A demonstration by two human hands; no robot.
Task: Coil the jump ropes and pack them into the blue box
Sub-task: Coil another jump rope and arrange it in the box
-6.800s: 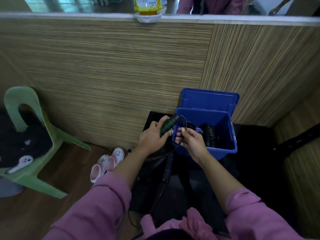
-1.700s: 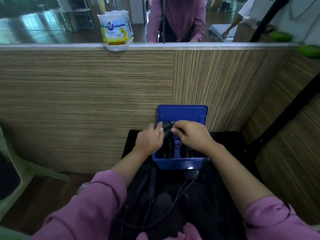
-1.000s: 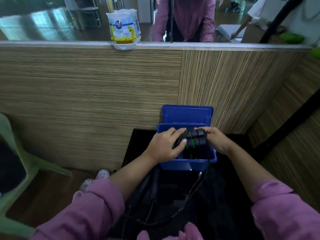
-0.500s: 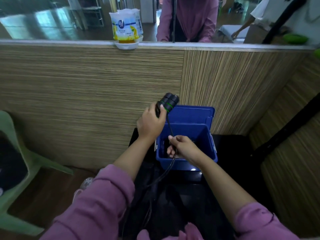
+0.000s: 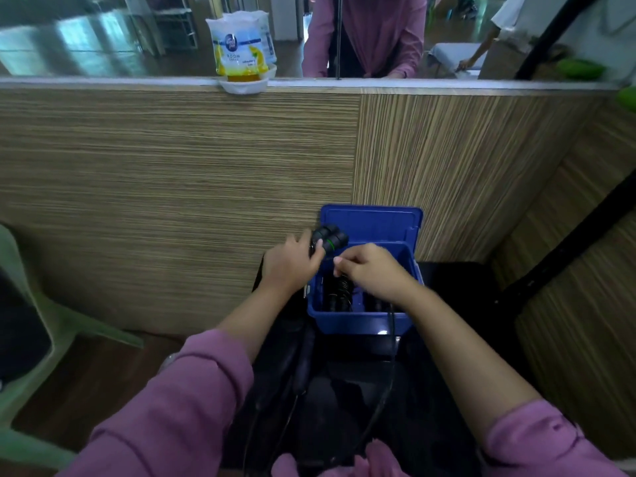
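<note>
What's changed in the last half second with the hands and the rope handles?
The left hand has lowered the black, green-ringed jump rope handles from above the open blue plastic box to its rim. The right hand rose, pinching the black cord near them. The box stayed put.

The left hand (image 5: 290, 268) grips the black, green-ringed jump rope handles (image 5: 329, 238) above the back left corner of the blue box (image 5: 361, 320). The right hand (image 5: 375, 270) hovers over the box, fingers curled, pinching the black cord (image 5: 390, 339), which trails down over the front rim. Coiled ropes (image 5: 339, 292) lie inside the box.
</note>
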